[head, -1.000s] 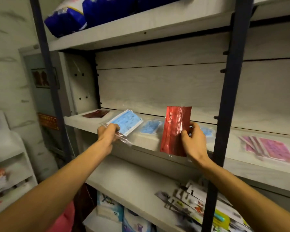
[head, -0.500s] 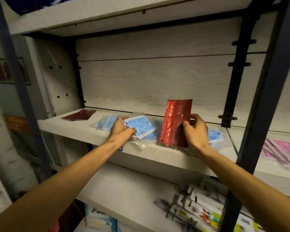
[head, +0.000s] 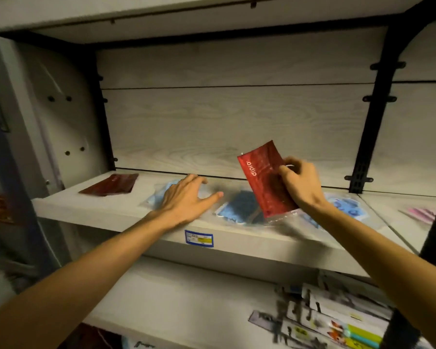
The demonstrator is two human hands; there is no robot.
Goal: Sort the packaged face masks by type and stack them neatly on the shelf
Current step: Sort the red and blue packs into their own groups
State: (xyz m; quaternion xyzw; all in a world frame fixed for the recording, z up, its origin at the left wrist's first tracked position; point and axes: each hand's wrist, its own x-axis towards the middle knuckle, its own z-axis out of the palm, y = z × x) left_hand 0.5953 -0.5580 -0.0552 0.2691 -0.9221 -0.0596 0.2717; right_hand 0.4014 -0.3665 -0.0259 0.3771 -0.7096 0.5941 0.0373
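Observation:
My right hand point(head: 298, 183) grips a red mask packet point(head: 264, 177) by its right edge and holds it tilted above the pale wooden shelf point(head: 126, 210). My left hand point(head: 186, 195) lies flat with spread fingers on a blue mask packet point(head: 159, 195) on the shelf. Another blue mask packet point(head: 239, 209) lies between my hands, partly under the red one. A further blue packet point(head: 347, 204) lies to the right of my right wrist. A second red packet point(head: 111, 185) lies flat at the shelf's left end.
Pink mask packets point(head: 420, 214) lie on the adjoining shelf section at the far right, past a black upright post point(head: 363, 147). A lower shelf point(head: 186, 306) holds several colourful carded packs point(head: 337, 323) at its right. A blue price label point(head: 199, 238) sits on the shelf's front edge.
My left hand has laid down the blue packet it held and now rests flat on it. The red packet in my right hand has tilted left. The view moved closer.

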